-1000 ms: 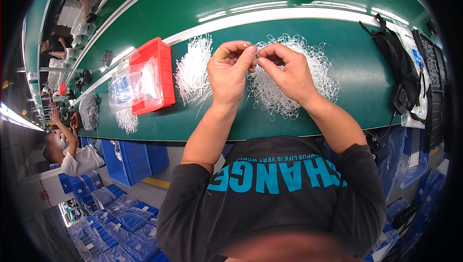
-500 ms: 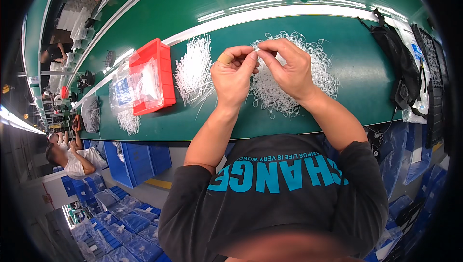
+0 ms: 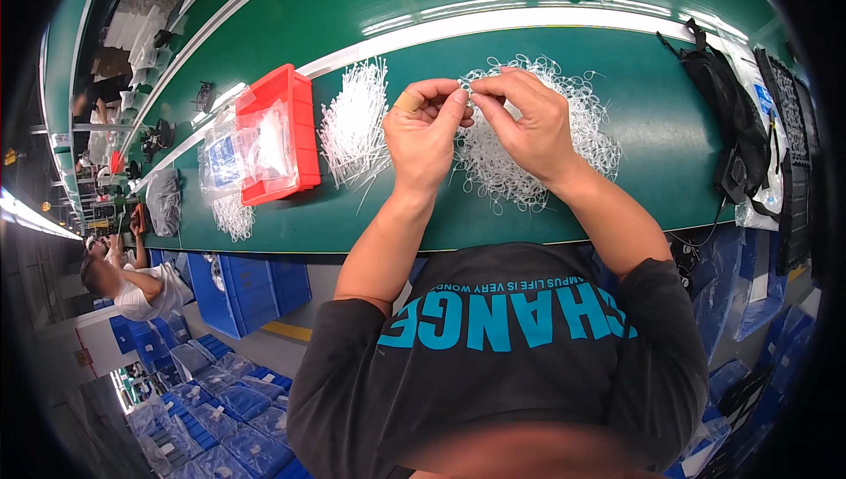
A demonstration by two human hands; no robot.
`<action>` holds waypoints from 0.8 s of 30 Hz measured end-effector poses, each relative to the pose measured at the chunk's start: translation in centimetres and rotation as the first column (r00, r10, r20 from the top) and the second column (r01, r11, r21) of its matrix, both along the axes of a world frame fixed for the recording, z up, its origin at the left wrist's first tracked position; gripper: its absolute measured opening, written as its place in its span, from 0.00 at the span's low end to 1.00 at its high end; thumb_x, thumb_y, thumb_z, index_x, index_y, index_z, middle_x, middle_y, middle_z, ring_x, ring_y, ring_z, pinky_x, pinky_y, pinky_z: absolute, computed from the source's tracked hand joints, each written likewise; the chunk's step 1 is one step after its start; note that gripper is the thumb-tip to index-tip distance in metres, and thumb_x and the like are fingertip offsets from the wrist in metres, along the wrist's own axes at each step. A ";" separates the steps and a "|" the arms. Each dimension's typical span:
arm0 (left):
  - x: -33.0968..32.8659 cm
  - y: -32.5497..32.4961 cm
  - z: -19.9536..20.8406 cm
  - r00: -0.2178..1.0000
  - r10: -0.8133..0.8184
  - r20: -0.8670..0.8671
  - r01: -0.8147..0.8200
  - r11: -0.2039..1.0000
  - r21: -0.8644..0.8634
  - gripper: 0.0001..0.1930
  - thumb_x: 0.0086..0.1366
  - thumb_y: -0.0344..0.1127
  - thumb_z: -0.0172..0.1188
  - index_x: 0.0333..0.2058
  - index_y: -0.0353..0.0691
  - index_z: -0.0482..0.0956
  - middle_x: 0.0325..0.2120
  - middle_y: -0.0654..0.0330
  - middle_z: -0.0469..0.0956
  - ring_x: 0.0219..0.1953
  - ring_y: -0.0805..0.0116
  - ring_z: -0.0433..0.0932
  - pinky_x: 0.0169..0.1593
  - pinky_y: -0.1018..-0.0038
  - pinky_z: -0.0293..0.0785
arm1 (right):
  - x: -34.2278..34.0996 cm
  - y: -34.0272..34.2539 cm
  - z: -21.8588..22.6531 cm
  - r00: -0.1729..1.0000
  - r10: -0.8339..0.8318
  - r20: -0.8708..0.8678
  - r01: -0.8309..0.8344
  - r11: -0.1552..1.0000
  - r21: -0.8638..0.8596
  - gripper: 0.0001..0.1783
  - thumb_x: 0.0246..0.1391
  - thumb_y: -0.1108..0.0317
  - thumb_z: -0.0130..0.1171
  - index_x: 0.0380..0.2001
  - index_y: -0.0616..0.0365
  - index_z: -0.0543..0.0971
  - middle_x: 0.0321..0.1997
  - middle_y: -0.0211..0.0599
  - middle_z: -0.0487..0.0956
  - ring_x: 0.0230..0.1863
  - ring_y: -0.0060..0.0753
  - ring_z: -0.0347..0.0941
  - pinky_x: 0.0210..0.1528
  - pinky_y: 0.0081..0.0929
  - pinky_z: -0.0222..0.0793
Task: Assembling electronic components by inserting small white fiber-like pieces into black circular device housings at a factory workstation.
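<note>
Above the table my left hand (image 3: 427, 135) and my right hand (image 3: 529, 131) meet fingertip to fingertip. Both are closed in a pinch on a thin white plastic tie (image 3: 466, 88), mostly covered by my fingers. A tan wrap circles a finger of my left hand. Under and beyond my right hand spreads a heap of looped white ties (image 3: 577, 126). To the left of my left hand lies a pile of straight white ties (image 3: 352, 131), bunched roughly side by side.
A red bin (image 3: 306, 140) holding clear plastic bags stands left of the straight ties, with a smaller white pile (image 3: 233, 217) before it. A black bag (image 3: 718, 96) lies at the right end. Blue crates (image 3: 238, 294) stand below the table edge; another person (image 3: 141, 285) is at far left.
My hands stay pinched together almost in place, the fingertips shifting slightly around the tie. The person at far left has moved an arm.
</note>
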State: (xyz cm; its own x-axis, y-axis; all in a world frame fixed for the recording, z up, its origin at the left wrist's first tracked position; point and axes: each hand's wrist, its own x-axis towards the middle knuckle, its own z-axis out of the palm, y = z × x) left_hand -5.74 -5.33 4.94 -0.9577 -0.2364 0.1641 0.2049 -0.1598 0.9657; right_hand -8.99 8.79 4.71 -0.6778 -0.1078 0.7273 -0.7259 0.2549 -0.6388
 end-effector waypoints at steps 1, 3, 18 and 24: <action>0.0 0.0 0.0 1.000 0.001 0.000 -0.001 1.000 0.000 0.05 0.62 0.24 0.62 0.36 0.31 0.78 0.28 0.59 0.80 0.28 0.76 0.80 0.32 0.79 0.81 | 0.0 0.0 0.0 1.000 0.014 0.006 -0.014 1.000 0.005 0.03 0.48 0.76 0.63 0.29 0.59 0.80 0.25 0.36 0.80 0.26 0.38 0.76 0.39 0.33 0.73; -0.1 -0.1 -0.1 1.000 0.003 -0.001 -0.003 1.000 0.011 0.05 0.62 0.24 0.62 0.36 0.31 0.78 0.28 0.59 0.80 0.28 0.76 0.80 0.32 0.78 0.81 | 0.0 0.1 0.0 1.000 0.028 0.013 -0.029 1.000 0.011 0.03 0.48 0.76 0.63 0.29 0.59 0.80 0.25 0.36 0.80 0.26 0.38 0.75 0.42 0.34 0.72; 0.1 0.2 -0.6 1.000 -0.005 0.012 0.005 0.998 -0.060 0.04 0.62 0.24 0.61 0.36 0.32 0.79 0.26 0.63 0.79 0.25 0.80 0.75 0.29 0.83 0.73 | 0.4 0.3 0.5 0.946 0.139 0.292 -0.120 0.989 -0.082 0.11 0.49 0.75 0.64 0.37 0.62 0.77 0.29 0.39 0.80 0.32 0.33 0.79 0.36 0.27 0.75; 0.5 -0.3 -1.3 0.996 -0.091 0.024 0.093 0.983 -0.157 0.06 0.63 0.24 0.60 0.39 0.31 0.78 0.29 0.60 0.80 0.28 0.77 0.78 0.34 0.80 0.78 | 0.3 0.5 0.2 0.932 0.155 0.329 -0.135 0.987 -0.084 0.13 0.52 0.74 0.63 0.39 0.63 0.73 0.29 0.40 0.80 0.34 0.32 0.80 0.37 0.27 0.75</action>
State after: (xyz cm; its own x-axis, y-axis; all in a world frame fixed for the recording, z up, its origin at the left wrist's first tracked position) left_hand -5.29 -5.59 3.68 -0.9770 -0.1195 0.1765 0.1805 -0.0229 0.9833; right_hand -8.67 9.32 4.86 -0.8625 -0.1868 0.4703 -0.4949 0.1169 -0.8611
